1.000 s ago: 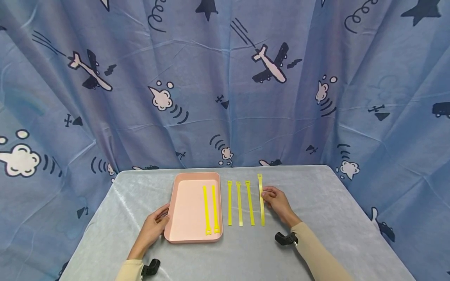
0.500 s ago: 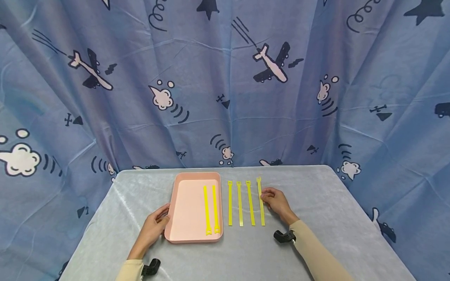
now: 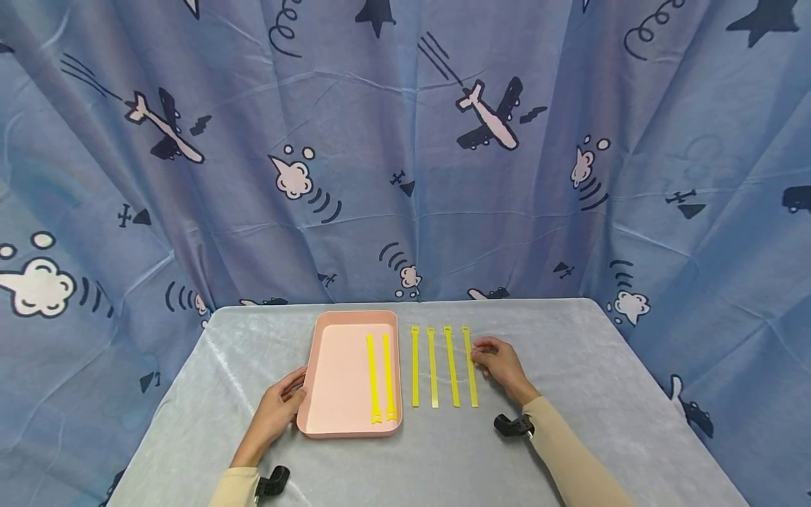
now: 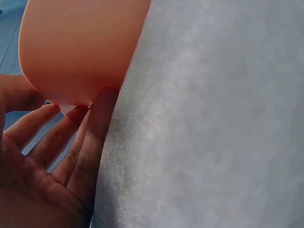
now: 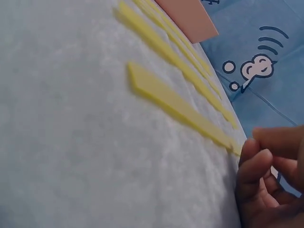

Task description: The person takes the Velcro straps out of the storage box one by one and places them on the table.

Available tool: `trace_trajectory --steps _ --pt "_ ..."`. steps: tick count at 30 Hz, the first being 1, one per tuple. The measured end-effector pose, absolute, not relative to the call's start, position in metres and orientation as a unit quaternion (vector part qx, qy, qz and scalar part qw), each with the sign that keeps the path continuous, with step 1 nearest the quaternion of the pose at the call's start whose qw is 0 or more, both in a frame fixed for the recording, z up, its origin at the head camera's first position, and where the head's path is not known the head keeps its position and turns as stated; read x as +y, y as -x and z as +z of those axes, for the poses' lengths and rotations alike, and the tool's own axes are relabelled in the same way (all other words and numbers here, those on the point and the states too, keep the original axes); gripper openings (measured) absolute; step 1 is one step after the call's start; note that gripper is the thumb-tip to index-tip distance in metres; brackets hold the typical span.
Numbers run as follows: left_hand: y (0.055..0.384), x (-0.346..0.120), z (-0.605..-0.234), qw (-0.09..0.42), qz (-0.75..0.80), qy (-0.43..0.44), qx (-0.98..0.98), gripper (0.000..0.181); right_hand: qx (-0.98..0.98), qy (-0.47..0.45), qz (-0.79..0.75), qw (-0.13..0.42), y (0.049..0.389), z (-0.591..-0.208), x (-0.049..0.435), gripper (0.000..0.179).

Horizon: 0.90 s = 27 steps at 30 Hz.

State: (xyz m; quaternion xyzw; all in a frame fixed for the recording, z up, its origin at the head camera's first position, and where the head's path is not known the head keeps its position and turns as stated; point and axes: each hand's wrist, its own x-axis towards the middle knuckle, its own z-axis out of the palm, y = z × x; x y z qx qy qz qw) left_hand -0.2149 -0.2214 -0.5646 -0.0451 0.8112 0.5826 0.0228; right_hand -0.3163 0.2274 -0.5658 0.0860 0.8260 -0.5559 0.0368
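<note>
My left hand (image 3: 272,415) rests at the left side of a pink tray (image 3: 332,380), fingers against its outer wall and thumb near the rim in the left wrist view. Inside, along the tray's right, lie a pair of yellow cable ties (image 3: 379,380), flat straps with wider slotted heads. My right hand (image 3: 500,366) has its thumb and forefinger pinched together at the rightmost cable tie (image 3: 472,384) of a row on the table. In the right wrist view the fingers hide the far end of this tie (image 5: 175,107). It lies nearly parallel to its neighbours, head away from me.
Three more yellow cable ties (image 3: 433,373) stand in line between the tray and the rightmost one, heads at the far end. A grey cloth covers the table (image 3: 443,458). Behind its back edge hangs a blue patterned curtain (image 3: 355,176).
The rightmost cable tie's head end has come down and toward me, level with the other heads. My right hand has shifted only slightly; left hand and tray have stayed put.
</note>
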Motion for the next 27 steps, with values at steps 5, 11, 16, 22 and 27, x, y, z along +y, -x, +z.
trace_trajectory --steps 5,11,16,22,27 --pt "0.215 -0.221 -0.566 0.022 0.573 0.055 0.818 0.048 0.821 -0.083 -0.563 0.043 0.311 -0.564 0.229 0.029" --pt "0.214 -0.22 -0.564 0.02 0.586 0.047 0.808 0.048 0.817 -0.067 -0.572 0.032 0.301 -0.559 0.225 0.029" --pt "0.214 -0.219 -0.566 0.019 0.593 0.048 0.804 0.047 0.813 -0.052 -0.579 0.027 0.293 -0.551 0.216 0.03" --pt "0.214 -0.218 -0.566 0.019 0.598 0.05 0.8 0.047 0.806 -0.021 -0.591 0.031 0.282 -0.541 0.2 0.028" --pt "0.214 -0.219 -0.564 0.021 0.591 0.052 0.804 0.048 0.799 0.002 -0.601 0.038 0.279 -0.533 0.185 0.026"
